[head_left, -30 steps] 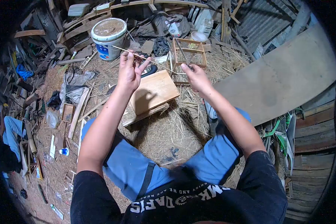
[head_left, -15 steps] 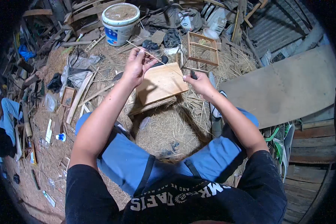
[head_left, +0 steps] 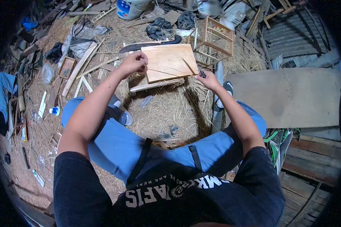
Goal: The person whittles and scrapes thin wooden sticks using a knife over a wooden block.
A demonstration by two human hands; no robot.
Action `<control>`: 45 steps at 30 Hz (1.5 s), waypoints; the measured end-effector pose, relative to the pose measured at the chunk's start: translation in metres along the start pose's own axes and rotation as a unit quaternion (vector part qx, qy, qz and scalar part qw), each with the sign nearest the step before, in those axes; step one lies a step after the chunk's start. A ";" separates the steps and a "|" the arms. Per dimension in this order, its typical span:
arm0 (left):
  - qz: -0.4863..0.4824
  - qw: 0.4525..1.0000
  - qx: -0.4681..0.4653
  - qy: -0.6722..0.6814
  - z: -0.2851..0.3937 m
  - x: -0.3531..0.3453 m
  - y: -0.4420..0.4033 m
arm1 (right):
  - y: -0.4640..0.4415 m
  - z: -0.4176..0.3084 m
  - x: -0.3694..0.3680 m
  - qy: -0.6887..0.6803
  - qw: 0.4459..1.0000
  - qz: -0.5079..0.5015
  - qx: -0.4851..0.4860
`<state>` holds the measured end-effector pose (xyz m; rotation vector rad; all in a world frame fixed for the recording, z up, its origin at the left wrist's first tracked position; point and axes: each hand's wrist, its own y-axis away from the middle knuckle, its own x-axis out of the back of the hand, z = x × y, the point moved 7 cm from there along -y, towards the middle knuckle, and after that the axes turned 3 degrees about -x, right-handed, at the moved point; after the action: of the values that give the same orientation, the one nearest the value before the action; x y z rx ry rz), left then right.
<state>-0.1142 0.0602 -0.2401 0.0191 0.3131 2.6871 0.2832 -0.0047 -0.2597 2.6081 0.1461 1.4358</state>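
A thin bamboo stick (head_left: 169, 72) spans the space between my hands, over a light wooden board (head_left: 170, 60) on a low stand. My left hand (head_left: 134, 64) is closed on the stick's left end, at the board's left edge. Near the board's right corner, my right hand (head_left: 208, 80) is closed round a dark-handled tool (head_left: 203, 74), its fingertips at the stick's right end. The tool's blade seems to lie above the board. Behind the board rests a large curved knife (head_left: 147, 46) with a black handle.
A small wooden frame cage (head_left: 218, 36) stands behind my right hand. A bucket (head_left: 133, 9) is at the back. A broad flat panel (head_left: 288, 98) lies at the right. Wooden strips (head_left: 78, 70) and straw cover the floor at left. Another person's leg (head_left: 5, 90) shows far left.
The view has tilted downward. My hands have lowered the stick toward the board, and my left hand has closed further. The curved knife now shows more fully behind the board.
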 end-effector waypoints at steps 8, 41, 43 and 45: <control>-0.010 0.940 -0.081 -0.331 -0.048 0.009 0.023 | -0.013 -0.005 -0.024 -0.002 1.000 -0.010 -0.020; 0.047 0.853 -0.076 -0.514 -0.038 -0.023 0.017 | -0.047 -0.021 -0.008 0.022 0.997 -0.078 0.001; 0.046 0.880 -0.060 -0.468 -0.044 -0.024 0.019 | -0.046 -0.021 -0.005 0.006 0.997 -0.071 -0.014; 0.037 0.883 -0.055 -0.464 -0.047 -0.026 0.023 | -0.048 -0.025 -0.001 0.021 0.999 -0.030 0.005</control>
<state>-0.1027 0.0189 -0.2795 1.2479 -0.1507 2.4146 0.2608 0.0450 -0.2563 2.5585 0.2351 1.4738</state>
